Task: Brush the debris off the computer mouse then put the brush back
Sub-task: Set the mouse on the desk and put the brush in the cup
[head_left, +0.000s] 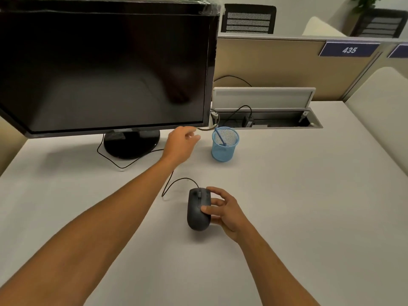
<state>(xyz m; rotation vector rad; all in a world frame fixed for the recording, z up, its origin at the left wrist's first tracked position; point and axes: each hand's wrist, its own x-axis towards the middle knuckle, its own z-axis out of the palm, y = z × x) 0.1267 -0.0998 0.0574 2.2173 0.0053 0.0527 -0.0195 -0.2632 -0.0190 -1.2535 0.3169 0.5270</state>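
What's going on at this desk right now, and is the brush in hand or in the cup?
A person is at a desk. Their right hand grips the black computer mouse by its right side, holding it on the desk. Their left hand is stretched out, empty with loose fingers, just left of the blue mesh cup and not touching it. The blue brush stands in that cup, leaning, so no hand holds it at this moment.

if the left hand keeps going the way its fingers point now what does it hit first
Most likely the blue mesh cup holding the brush. The left hand hangs empty, fingers aimed right toward the cup's rim, nothing between them. Its height above the desk is unclear, so it might pass over the rim.
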